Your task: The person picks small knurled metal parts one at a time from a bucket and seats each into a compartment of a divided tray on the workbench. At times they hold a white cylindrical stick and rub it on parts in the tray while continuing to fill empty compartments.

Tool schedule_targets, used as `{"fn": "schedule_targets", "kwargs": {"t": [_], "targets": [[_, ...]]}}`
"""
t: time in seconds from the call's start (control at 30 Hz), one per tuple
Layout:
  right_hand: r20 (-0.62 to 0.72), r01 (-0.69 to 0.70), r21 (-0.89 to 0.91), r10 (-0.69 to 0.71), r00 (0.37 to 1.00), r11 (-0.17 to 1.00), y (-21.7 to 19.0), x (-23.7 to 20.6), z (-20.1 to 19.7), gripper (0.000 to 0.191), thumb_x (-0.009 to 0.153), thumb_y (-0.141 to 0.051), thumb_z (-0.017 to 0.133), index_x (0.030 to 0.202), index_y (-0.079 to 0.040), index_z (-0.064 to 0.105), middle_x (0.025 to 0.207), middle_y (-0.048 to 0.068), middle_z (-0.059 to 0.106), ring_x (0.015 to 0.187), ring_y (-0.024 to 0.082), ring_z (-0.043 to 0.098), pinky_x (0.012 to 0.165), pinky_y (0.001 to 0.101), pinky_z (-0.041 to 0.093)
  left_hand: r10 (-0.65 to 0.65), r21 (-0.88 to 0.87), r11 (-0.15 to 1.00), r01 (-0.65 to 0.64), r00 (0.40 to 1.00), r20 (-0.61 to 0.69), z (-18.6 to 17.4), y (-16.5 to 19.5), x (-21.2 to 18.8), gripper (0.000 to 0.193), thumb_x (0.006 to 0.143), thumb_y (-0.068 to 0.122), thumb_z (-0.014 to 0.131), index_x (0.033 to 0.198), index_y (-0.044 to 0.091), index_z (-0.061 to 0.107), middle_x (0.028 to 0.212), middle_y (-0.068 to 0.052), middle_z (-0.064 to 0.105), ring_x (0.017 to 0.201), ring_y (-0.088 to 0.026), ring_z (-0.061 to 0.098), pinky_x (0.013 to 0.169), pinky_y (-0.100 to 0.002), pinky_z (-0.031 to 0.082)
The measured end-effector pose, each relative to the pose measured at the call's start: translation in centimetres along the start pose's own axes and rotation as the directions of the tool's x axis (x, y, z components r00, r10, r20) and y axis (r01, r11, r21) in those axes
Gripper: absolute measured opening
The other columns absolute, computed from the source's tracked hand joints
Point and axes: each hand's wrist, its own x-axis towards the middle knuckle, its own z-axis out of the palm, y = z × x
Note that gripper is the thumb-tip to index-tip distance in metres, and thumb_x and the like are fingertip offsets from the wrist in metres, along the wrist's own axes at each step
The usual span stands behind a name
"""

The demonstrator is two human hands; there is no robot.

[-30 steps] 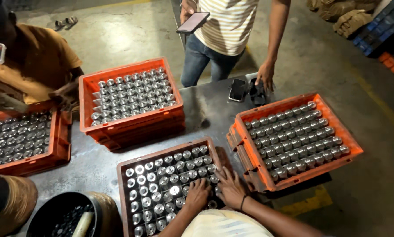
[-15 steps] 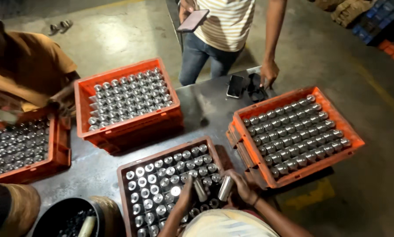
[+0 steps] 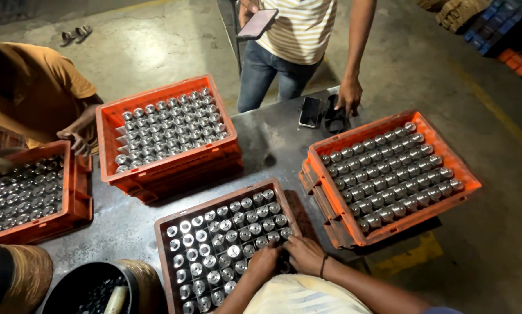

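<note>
While half a second ago both hands held two metal cylinders lifted above the brown crate (image 3: 163,225), now the left hand (image 3: 265,260) and the right hand (image 3: 303,254) lie low on its near right corner, on the worktop (image 3: 272,145). Their fingers curl down among the metal cylinders (image 3: 226,251), but whether they pinch one I cannot tell. It seems the two pieces are set back in their cells.
</note>
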Motion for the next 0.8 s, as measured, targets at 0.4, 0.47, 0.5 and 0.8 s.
{"fn": "schedule_targets", "kwargs": {"t": [0.4, 0.47, 0.5, 0.8], "targets": [[0.367, 0.186, -0.347, -0.049, 0.929, 0.919, 0.8, 0.0, -3.2, 0.058, 0.075, -0.042, 0.082, 0.115, -0.002, 0.071, 0.16, 0.02, 0.025, 0.15, 0.043, 0.007, 0.113, 0.0752, 0.011, 0.179, 0.41, 0.899, -0.157, 0.984, -0.016, 1.7, -0.9, 0.4, 0.034, 0.088, 0.017, 0.063, 0.121, 0.018, 0.073, 0.14, -0.024, 0.05, 0.123, -0.037, 0.052, 0.095, -0.05, 0.044], [0.297, 0.147, -0.279, -0.06, 0.953, 0.949, 0.5, -0.3, -3.1, 0.052, 0.078, -0.041, 0.079, 0.113, -0.003, 0.072, 0.16, 0.021, 0.026, 0.152, 0.043, 0.006, 0.113, 0.0755, 0.01, 0.165, 0.386, 0.909, -0.154, 0.986, 0.005, 1.7, -0.7, 0.2, 0.031, 0.087, 0.022, 0.065, 0.116, 0.019, 0.075, 0.137, -0.022, 0.051, 0.122, -0.036, 0.051, 0.093, -0.05, 0.043], [0.263, 0.133, -0.246, -0.065, 0.963, 0.96, 0.4, -0.4, -2.8, 0.05, 0.079, -0.04, 0.078, 0.111, -0.003, 0.073, 0.16, 0.021, 0.026, 0.152, 0.043, 0.005, 0.114, 0.0756, 0.009, 0.158, 0.373, 0.915, -0.151, 0.987, 0.011, 1.5, -0.6, 0.1, 0.029, 0.087, 0.025, 0.065, 0.114, 0.02, 0.075, 0.136, -0.021, 0.052, 0.122, -0.035, 0.051, 0.092, -0.049, 0.043], [-0.182, 0.194, -0.351, -0.27, 0.946, 0.916, 3.2, -0.7, 1.5, 0.041, 0.075, -0.016, 0.068, 0.114, -0.005, 0.072, 0.155, 0.016, 0.044, 0.151, 0.036, 0.029, 0.114, 0.065, 0.025, 0.081, 0.393, 0.914, -0.1, 0.995, 0.066, 1.2, -0.1, -0.4, 0.03, 0.088, 0.04, 0.07, 0.099, 0.014, 0.08, 0.138, -0.017, 0.051, 0.124, -0.034, 0.048, 0.093, -0.048, 0.041]]}}
